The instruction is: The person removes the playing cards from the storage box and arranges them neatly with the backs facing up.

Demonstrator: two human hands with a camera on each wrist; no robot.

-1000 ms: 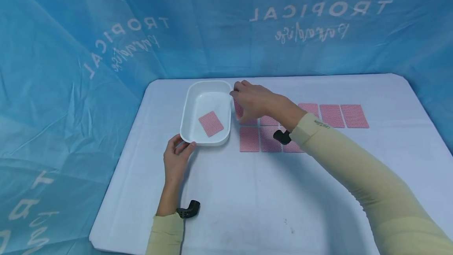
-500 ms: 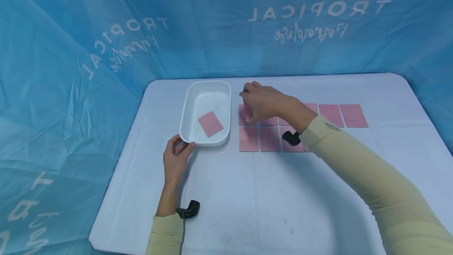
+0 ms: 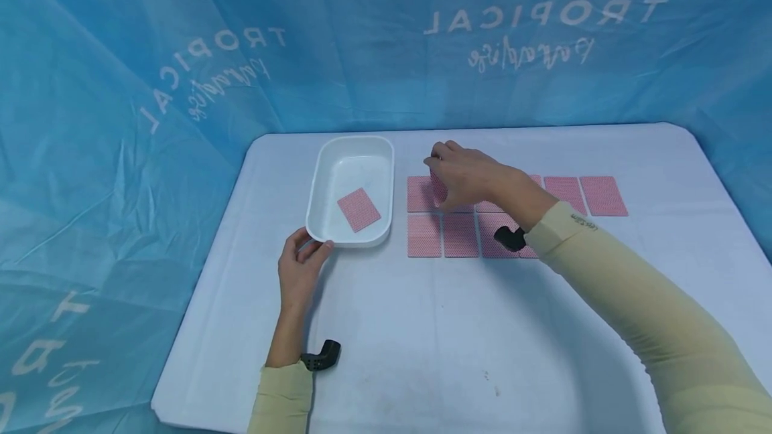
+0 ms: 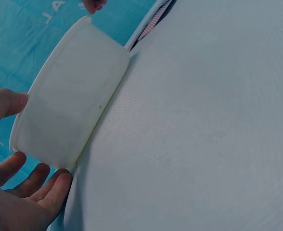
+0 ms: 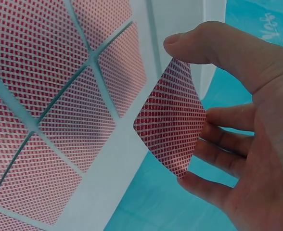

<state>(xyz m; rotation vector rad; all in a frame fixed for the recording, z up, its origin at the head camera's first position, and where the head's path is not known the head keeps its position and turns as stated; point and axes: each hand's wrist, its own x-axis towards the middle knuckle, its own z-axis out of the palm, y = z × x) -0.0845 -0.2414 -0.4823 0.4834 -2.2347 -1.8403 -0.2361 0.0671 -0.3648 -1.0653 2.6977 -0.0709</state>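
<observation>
My right hand point(image 3: 467, 173) pinches a red-patterned playing card point(image 5: 173, 120) by its edges. In the right wrist view the card bows between the thumb and the fingers, its patterned back showing. It is held above the far row of face-down cards, near that row's left end. My left hand point(image 3: 301, 266) grips the near left corner of a white plastic tub point(image 3: 324, 183). The left wrist view has the thumb on the tub's rim and the fingers round its corner. Inside the tub lies one card point(image 3: 359, 209), back up and turned askew.
Face-down cards point(image 3: 424, 236) lie in two rows right of the tub, partly covered by the right hand and sleeve. The far row reaches a card point(image 3: 604, 196) at the right. A blue printed sheet point(image 3: 362, 52) hangs behind the white table point(image 3: 386, 353).
From close beside the tub's right rim, my right hand has moved right with the card, over the far row. The left hand and the tub stay in place.
</observation>
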